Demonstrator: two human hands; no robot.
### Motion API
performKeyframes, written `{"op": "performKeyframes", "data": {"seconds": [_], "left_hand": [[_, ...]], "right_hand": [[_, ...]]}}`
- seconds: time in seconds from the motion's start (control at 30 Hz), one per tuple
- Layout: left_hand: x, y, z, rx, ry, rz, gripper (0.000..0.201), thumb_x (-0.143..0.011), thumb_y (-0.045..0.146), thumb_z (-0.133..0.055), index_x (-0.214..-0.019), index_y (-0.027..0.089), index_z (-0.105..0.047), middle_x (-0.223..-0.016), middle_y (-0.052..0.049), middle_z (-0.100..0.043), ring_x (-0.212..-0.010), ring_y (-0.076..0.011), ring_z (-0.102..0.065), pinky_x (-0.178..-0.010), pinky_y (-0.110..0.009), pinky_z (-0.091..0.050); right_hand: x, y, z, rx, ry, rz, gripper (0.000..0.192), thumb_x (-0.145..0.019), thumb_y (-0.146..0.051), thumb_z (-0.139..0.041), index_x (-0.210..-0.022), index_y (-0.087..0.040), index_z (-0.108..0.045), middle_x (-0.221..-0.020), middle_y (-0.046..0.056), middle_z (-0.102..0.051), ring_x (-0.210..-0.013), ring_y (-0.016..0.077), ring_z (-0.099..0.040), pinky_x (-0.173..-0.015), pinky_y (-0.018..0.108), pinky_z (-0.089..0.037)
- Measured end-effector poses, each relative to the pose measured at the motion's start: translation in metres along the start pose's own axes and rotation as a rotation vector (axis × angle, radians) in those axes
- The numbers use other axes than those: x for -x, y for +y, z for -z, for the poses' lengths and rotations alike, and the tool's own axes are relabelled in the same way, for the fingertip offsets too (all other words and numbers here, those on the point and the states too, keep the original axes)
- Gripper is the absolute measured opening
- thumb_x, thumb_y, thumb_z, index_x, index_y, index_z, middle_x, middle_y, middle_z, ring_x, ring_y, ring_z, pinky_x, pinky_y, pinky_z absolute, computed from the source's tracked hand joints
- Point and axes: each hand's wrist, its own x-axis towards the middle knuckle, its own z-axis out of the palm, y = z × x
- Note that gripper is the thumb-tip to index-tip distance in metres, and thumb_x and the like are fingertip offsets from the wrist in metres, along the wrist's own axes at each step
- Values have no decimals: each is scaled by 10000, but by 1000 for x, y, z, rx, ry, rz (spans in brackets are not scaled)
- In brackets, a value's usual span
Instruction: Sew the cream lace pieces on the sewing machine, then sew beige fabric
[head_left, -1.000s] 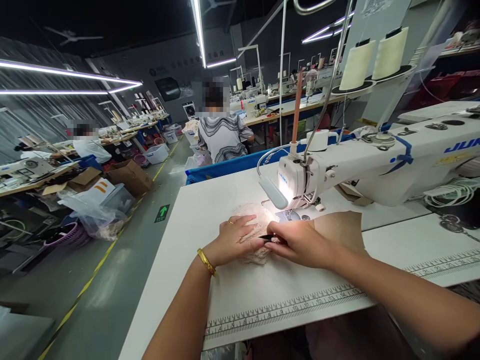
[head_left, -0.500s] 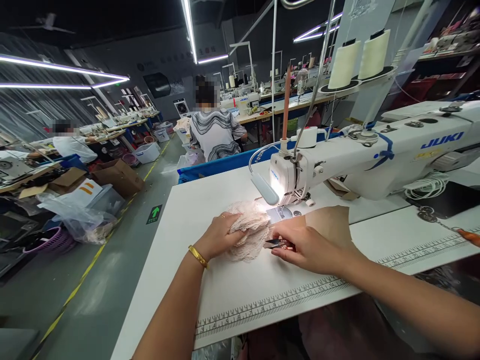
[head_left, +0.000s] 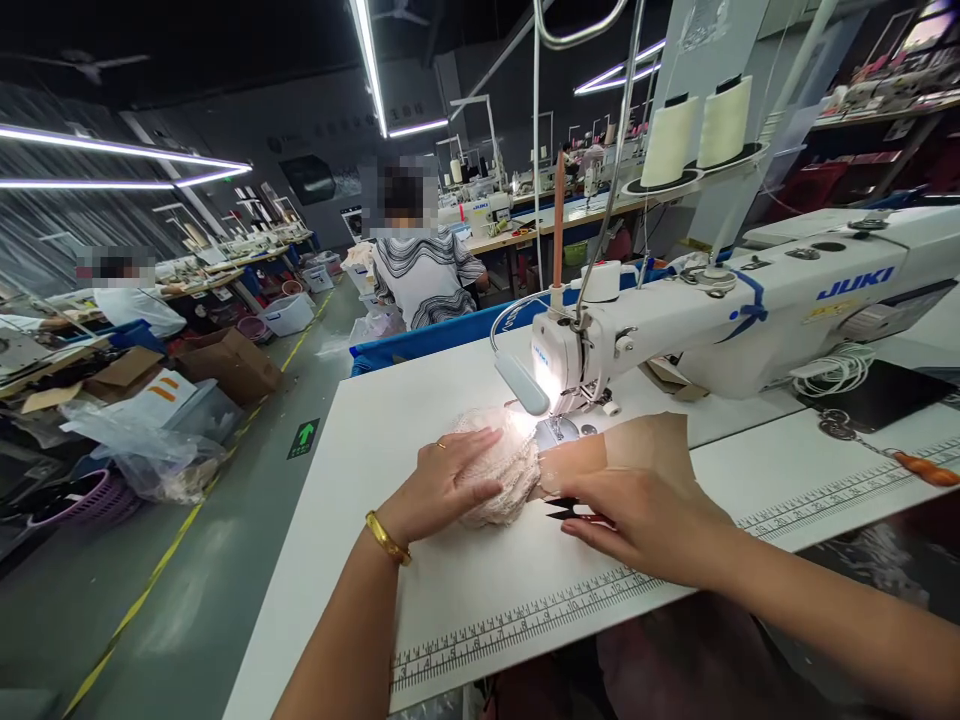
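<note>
A gathered piece of pale pink lace fabric (head_left: 498,470) lies bunched on the white table beside the needle area of the sewing machine (head_left: 574,365). My left hand (head_left: 450,480) rests on its left side, thumb and fingers stretched out and spread over the lace. Thread snips (head_left: 577,512) with dark blades and a reddish handle are held in my right hand (head_left: 637,515). Their blades stand apart and point left, just right of the lace. A tan sheet (head_left: 645,450), perhaps paper or card, lies partly behind my right hand.
A printed ruler strip (head_left: 517,625) runs along the table's front edge (head_left: 450,690). Thread cones (head_left: 667,145) stand above the machine arm. Coiled white cord (head_left: 832,370) and an orange-handled tool (head_left: 926,468) lie at the right. A co-worker (head_left: 420,270) sits beyond the blue cloth (head_left: 442,325).
My left hand has loosened from bunching the lace and now lies spread on it. My right hand has drawn slightly right and down with the snips, whose blades now show apart. The view has shifted slightly.
</note>
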Motion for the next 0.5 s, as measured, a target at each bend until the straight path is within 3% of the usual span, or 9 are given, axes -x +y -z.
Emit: {"op": "performKeyframes", "data": {"seconds": [0.07, 0.17, 0.23, 0.37, 0.5], "left_hand": [[4, 0, 8, 128, 182, 62, 711, -998, 757, -456, -1516, 290, -594, -1623, -42, -541, -1513, -317, -462, -1291, -469, -324], [-1, -8, 20, 231, 379, 346, 724, -995, 755, -441, -1536, 285, -548, -1658, -51, -495, -1529, -298, -448, -1247, -428, -393], [-11, -17, 24, 229, 328, 506, 799, -944, 778, -508, -1527, 233, -544, -1635, -116, -517, -1481, -330, -508, -1180, -440, -466], [-36, -31, 22, 186, 160, 642, 893, -705, 777, -772, -1317, 133, -676, -1438, -197, -681, -1330, -399, -638, -1069, -439, -540], [-51, -24, 17, 157, 62, 707, 861, -513, 662, -932, -1157, 127, -730, -1289, -205, -759, -1233, -444, -689, -956, -424, -586]], "right_hand": [[18, 13, 11, 40, 110, -44, 214, -1073, -414, -542, -1123, -251, -671, -831, 28, -736, -741, 229, -693, -646, 311, -429], [48, 50, 32, 129, 254, -246, 284, -1064, -502, -518, -1064, -258, -662, -711, 14, -677, -596, 216, -637, -589, 309, -416], [66, 80, 46, 214, 273, -384, 266, -1026, -512, -566, -1039, -261, -654, -661, 23, -667, -575, 242, -638, -535, 308, -365], [92, 130, 63, 304, 243, -588, 233, -1064, -399, -533, -1098, -224, -683, -768, 114, -745, -656, 285, -696, -541, 335, -364], [100, 152, 62, 492, 382, -465, 312, -1038, -420, -544, -1096, -178, -732, -981, 174, -739, -899, 350, -694, -676, 379, -457]]}}
